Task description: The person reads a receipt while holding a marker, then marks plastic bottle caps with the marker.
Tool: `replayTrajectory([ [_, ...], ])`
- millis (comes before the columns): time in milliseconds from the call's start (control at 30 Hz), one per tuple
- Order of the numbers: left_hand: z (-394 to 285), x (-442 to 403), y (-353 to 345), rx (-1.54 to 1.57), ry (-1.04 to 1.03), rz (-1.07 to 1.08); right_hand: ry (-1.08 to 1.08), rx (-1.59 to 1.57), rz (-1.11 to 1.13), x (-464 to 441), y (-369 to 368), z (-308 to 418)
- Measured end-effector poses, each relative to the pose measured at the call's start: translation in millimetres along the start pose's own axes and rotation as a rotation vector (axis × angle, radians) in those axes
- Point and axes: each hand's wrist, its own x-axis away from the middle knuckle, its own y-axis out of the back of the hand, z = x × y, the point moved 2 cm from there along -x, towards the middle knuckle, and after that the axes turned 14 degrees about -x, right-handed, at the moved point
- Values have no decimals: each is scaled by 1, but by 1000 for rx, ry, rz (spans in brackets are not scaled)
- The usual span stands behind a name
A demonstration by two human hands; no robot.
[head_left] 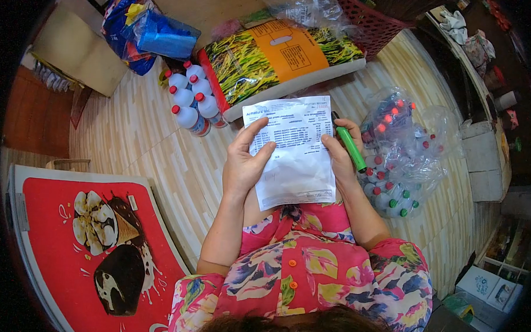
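A white printed receipt [297, 173] is held up in front of my lap, between both hands. My left hand [245, 159] grips its left edge, with the thumb and a finger lying over the print. On the other side my right hand [343, 154] pinches the right edge with the thumb on top. That same hand also holds a green marker [351, 150], which slants downward outside the paper. Printed lines fill the upper half of the sheet, and a faint reddish mark and a signature-like scrawl show lower down.
White bottles with red caps [188, 117] stand on the wooden-look floor [143, 147]. Behind them lies a large printed sack [281, 61]. Plastic-wrapped bottles [394, 170] sit to the right. A red ice-cream freezer [47, 217] is at left, a maroon basket [376, 20] at the back.
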Motion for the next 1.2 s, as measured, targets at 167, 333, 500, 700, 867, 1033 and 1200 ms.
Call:
replayTrajectory([
  [167, -3, 0, 2, -54, -12, 16, -3, -6, 7, 1, -3, 3],
  [333, -2, 0, 1, -36, 5, 21, -3, 2, 5, 1, -2, 2],
  [500, -3, 1, 1, -7, 28, 19, 3, 22, 5, 0, 0, 0],
  [700, -4, 1, 1, 10, 34, 17, 9, 15, 6, -1, 0, 0],
  [867, -1, 1, 0, 0, 32, 14, 3, 5, 3, 1, -3, 2],
  [1033, -2, 0, 0, -25, -1, 9, 1, 22, 8, 0, 0, 0],
  [1200, -3, 1, 1, -39, 32, 23, -14, 14, 8, 1, -2, 3],
])
